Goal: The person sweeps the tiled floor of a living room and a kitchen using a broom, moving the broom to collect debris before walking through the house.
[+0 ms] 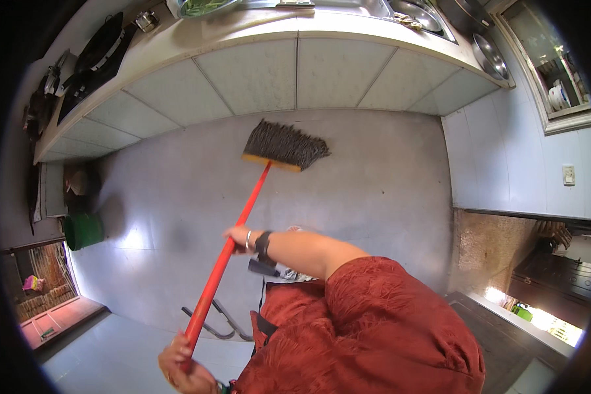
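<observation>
A mop with dark, ropey strands (pixel 285 141) lies with its head flat on the grey floor, in front of the counter. Its yellow strip joins a red handle (pixel 213 279) that slants down toward me at the left. Around the middle of the handle my right hand (pixel 240 239) is closed, with a ring-like bangle and a black band on the wrist. Lower down, near the handle's end, my left hand (pixel 185 369) grips it too.
Pale cabinets (pixel 249 72) run along the far side beneath a counter with a sink (pixel 354 6) and pans (pixel 489 56). At the left stands a green bucket (pixel 84 231). Curved dark metal legs (pixel 220 322) rest near my left hand. A doorway opens at the right.
</observation>
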`<state>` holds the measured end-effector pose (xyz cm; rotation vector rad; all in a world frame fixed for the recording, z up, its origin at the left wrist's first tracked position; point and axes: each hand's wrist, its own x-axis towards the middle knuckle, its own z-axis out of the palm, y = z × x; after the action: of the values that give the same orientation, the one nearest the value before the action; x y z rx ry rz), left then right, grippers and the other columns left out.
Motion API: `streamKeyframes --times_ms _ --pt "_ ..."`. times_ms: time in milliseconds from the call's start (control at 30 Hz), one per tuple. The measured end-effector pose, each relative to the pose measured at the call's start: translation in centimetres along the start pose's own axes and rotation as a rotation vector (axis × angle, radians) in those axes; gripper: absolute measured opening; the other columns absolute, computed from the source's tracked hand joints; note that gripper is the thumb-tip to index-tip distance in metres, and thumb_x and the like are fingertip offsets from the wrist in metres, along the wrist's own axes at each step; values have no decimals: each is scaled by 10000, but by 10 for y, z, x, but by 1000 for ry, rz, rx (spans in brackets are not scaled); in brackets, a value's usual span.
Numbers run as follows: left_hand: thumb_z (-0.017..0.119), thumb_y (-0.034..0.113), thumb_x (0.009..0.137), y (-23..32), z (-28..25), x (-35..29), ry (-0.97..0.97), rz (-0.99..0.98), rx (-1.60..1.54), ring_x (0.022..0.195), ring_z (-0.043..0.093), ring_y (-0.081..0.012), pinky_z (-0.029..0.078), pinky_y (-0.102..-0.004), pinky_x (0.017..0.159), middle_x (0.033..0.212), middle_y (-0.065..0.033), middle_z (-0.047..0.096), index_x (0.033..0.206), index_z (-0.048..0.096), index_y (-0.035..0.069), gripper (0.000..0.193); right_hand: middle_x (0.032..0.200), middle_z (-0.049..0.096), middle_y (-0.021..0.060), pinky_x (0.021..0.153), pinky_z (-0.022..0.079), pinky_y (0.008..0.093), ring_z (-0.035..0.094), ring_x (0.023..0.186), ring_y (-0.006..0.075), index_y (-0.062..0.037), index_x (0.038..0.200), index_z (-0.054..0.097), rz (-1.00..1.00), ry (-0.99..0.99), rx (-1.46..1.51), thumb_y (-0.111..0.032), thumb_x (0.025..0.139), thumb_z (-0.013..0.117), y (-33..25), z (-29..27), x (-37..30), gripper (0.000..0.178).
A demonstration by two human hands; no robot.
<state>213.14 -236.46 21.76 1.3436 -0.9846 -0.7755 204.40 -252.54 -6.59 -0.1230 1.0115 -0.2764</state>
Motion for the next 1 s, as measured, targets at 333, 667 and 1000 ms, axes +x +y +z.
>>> streamKeyframes --times_ms 333,667,1000 --pt "440 38 745 -5 -82 45 396 178 413 566 517 -267 500 -343 517 1066 -270 357 652 509 -97 177 630 538 100 439 485 319 563 522 202 -20 688 470 37 71 121 -117 629 526 28 62 6 126" --pt "418 148 667 -61 -13 113 116 -32 137 564 523 -293 468 -366 560 665 -171 521 894 447 -116 349 610 503 100 468 472 343 538 527 222 -6 679 445 -144 259 502 -76 602 545 -20 -35 -14 144" --pt "316 26 784 -151 217 122 -730 -176 -100 732 536 -236 404 -370 768 764 -142 544 903 459 -31 194 573 528 67 443 461 321 531 490 180 -43 607 477 -545 644 790 -104 616 517 -59 -295 -67 73"
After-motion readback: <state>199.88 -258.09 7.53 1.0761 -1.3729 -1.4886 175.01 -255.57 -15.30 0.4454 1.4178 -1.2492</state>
